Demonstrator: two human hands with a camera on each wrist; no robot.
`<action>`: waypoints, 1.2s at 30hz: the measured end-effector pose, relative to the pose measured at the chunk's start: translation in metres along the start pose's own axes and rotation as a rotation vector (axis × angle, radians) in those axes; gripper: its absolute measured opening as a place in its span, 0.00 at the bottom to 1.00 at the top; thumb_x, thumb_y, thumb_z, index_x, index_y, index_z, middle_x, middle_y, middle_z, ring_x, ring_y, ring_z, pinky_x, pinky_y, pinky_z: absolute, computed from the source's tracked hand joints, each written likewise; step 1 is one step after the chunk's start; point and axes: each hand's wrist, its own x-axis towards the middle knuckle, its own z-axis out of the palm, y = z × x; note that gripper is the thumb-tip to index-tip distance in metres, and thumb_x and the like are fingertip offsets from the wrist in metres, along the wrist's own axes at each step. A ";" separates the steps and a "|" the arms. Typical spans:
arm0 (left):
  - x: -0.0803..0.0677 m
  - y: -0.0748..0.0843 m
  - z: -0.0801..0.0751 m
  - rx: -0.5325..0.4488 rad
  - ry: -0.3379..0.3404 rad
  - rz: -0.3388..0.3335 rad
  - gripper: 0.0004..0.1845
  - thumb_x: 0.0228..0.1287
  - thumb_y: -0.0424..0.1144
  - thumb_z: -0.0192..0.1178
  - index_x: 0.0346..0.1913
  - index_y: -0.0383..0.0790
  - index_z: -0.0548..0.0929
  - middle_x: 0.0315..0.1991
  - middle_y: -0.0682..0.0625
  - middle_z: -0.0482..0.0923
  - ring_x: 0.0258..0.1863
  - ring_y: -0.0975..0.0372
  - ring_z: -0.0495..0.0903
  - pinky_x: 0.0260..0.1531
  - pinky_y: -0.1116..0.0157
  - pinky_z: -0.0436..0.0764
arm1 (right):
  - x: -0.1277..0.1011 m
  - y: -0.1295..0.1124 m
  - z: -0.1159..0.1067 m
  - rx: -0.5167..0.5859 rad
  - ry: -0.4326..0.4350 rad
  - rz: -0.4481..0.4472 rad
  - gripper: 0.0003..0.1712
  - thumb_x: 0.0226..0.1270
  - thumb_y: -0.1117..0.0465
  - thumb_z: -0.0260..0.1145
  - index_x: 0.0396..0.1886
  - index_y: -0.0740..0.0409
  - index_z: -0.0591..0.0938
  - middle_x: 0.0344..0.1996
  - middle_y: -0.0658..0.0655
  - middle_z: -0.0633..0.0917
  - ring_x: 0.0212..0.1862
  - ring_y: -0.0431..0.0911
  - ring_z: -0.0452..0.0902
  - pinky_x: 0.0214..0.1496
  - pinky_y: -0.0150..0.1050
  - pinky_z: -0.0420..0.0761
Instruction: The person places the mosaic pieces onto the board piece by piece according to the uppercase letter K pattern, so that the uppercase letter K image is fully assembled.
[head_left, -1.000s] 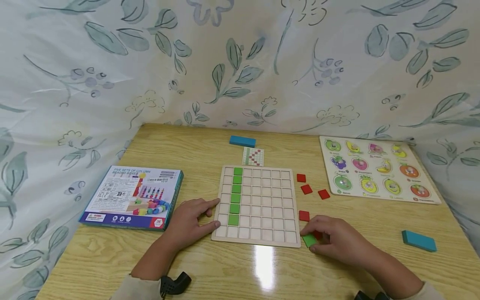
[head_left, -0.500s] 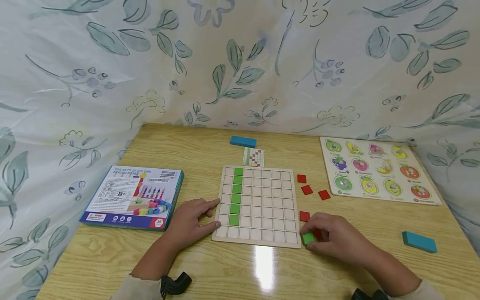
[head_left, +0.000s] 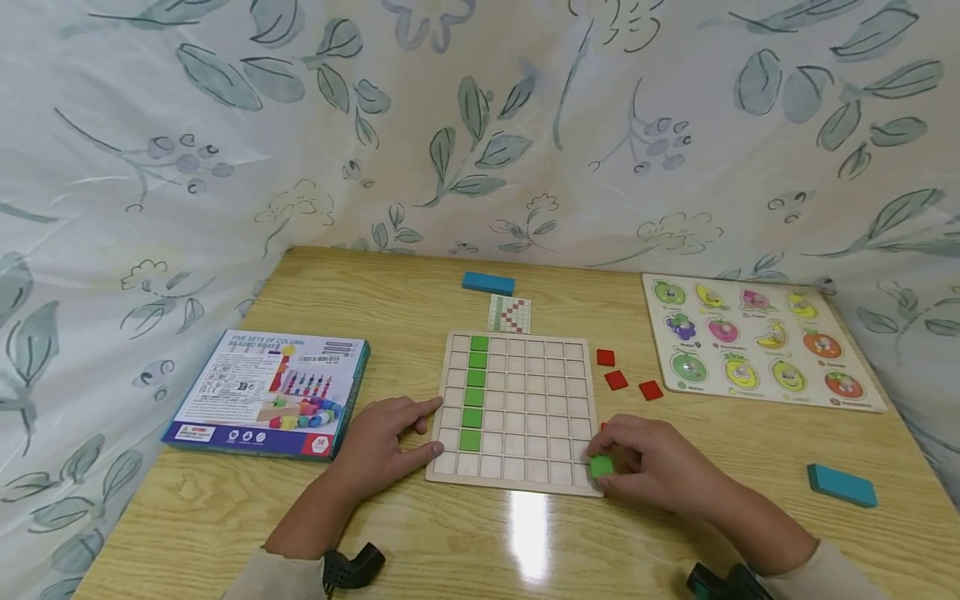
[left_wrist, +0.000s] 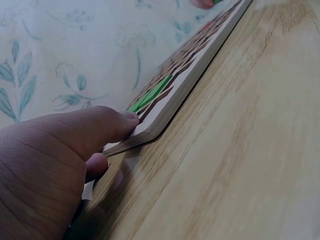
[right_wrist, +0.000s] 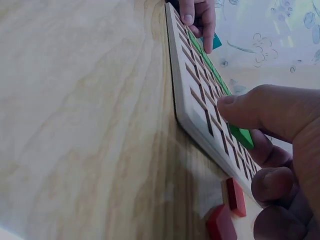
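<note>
My right hand pinches a green square tile between thumb and fingers, over the lower right edge of a wooden grid board. The right wrist view shows that green tile tilted above the board's cells. Several green tiles fill most of the board's second column from the left. At the board's left edge, my left hand touches the rim with index fingertip and thumb. In the left wrist view its thumb rests on the board near a corner.
Red tiles lie right of the board, one mostly hidden behind my right hand. A small pattern card and a blue block lie behind it. A toy box, a fruit puzzle and another blue block flank the board.
My right hand has picked up the green tile from the table beside the board and carried it left to the board's edge. The left hand has stayed in place.
</note>
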 end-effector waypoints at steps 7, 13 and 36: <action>0.001 0.001 -0.001 0.000 -0.004 -0.011 0.29 0.61 0.52 0.78 0.64 0.48 0.89 0.34 0.66 0.74 0.32 0.69 0.67 0.38 0.63 0.70 | 0.018 -0.007 0.003 -0.007 -0.032 0.029 0.17 0.60 0.59 0.84 0.47 0.42 0.89 0.40 0.37 0.85 0.34 0.38 0.75 0.35 0.32 0.77; 0.001 0.001 0.000 0.007 -0.005 -0.005 0.29 0.61 0.52 0.78 0.64 0.48 0.88 0.34 0.67 0.74 0.32 0.69 0.67 0.39 0.63 0.70 | 0.033 -0.013 0.011 0.027 -0.049 0.055 0.16 0.60 0.58 0.85 0.46 0.42 0.90 0.40 0.37 0.85 0.33 0.37 0.74 0.34 0.33 0.77; 0.001 0.002 -0.002 0.003 -0.010 -0.007 0.29 0.62 0.52 0.78 0.64 0.47 0.88 0.34 0.65 0.74 0.31 0.69 0.67 0.38 0.63 0.70 | 0.085 -0.041 0.046 0.024 -0.112 -0.007 0.14 0.60 0.58 0.84 0.45 0.44 0.91 0.40 0.37 0.86 0.35 0.38 0.76 0.40 0.34 0.77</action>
